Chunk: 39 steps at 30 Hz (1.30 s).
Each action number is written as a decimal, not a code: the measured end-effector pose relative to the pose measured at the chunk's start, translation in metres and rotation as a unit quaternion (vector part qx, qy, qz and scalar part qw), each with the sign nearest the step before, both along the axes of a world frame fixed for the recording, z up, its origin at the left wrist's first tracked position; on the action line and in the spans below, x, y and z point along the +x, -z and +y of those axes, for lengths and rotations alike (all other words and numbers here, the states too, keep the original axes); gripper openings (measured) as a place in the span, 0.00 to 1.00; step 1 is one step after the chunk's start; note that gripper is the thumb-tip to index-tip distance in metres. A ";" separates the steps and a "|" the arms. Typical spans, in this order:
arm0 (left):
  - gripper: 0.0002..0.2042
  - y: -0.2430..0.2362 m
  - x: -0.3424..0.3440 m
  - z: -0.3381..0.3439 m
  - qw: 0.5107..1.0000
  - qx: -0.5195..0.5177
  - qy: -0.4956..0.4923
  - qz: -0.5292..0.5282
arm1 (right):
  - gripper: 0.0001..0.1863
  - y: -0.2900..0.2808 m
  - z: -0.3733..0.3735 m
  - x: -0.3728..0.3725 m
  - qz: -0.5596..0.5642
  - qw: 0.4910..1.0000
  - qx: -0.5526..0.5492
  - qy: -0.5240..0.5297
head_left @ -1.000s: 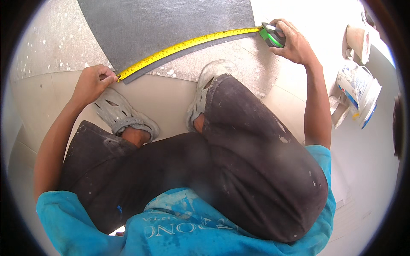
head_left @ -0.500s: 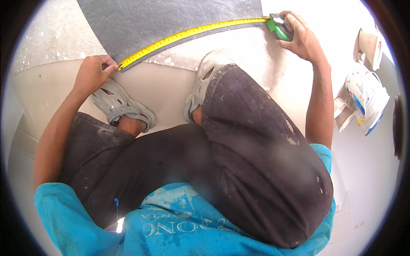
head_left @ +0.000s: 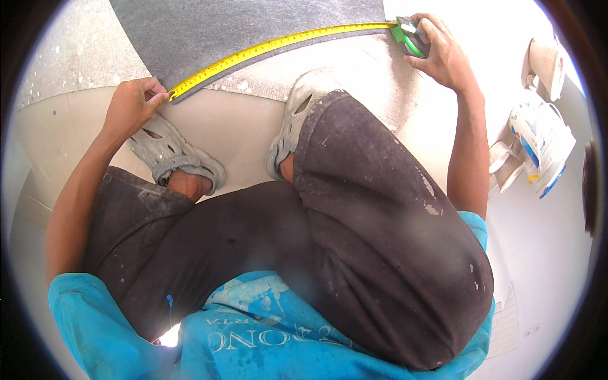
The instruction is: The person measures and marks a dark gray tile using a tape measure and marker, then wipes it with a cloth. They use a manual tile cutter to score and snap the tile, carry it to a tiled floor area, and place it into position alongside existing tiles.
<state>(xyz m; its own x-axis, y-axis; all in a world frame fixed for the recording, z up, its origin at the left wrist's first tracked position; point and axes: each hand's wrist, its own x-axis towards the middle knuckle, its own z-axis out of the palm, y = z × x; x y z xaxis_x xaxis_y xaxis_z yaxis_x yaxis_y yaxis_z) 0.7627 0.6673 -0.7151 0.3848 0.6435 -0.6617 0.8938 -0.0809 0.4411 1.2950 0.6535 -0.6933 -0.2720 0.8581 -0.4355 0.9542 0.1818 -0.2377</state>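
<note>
A yellow tape measure blade [head_left: 272,45] stretches along the near edge of a dark grey sheet [head_left: 253,18]. At the sheet's near left corner, my left hand [head_left: 134,104] pinches the hooked end of the blade. My right hand [head_left: 443,54] grips the green and black tape measure case [head_left: 408,38] just past the sheet's right edge. The blade runs between both hands, bowed in this view, with a strip of the sheet showing below it.
My feet in grey, paint-spotted clogs [head_left: 170,152] are on the beige floor [head_left: 240,136] close below the blade. Several white buckets [head_left: 538,136] stand at the right. A pale, speckled surface [head_left: 76,57] lies around the sheet.
Nearly everything has shifted slightly left and up in the picture. Both hands keep their hold on the tape measure, and the blade stays along the sheet's edge.
</note>
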 end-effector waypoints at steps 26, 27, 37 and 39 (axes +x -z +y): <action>0.05 -0.003 0.014 0.014 0.997 0.005 0.075 0.016 | 0.17 0.005 -0.040 -0.017 0.141 0.954 0.195 0.178; 0.05 -0.003 0.014 0.015 0.998 -0.003 0.069 0.015 | 0.15 0.004 -0.042 -0.022 0.218 0.929 0.204 0.219; 0.04 -0.010 0.022 0.020 0.995 -0.003 0.089 0.040 | 0.17 0.031 -0.074 -0.092 0.296 0.870 0.084 0.385; 0.04 -0.012 0.024 0.022 0.995 -0.012 0.088 0.054 | 0.17 0.047 -0.079 -0.099 0.271 0.879 0.144 0.366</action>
<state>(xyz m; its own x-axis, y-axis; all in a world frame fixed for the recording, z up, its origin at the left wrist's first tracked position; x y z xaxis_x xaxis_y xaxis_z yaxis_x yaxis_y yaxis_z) 0.7863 0.6893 -0.7032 0.4160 0.5565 -0.7193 0.9090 -0.2307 0.3472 1.1962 0.5741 -0.7404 0.2980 0.9431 -0.1474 0.6021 -0.3055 -0.7377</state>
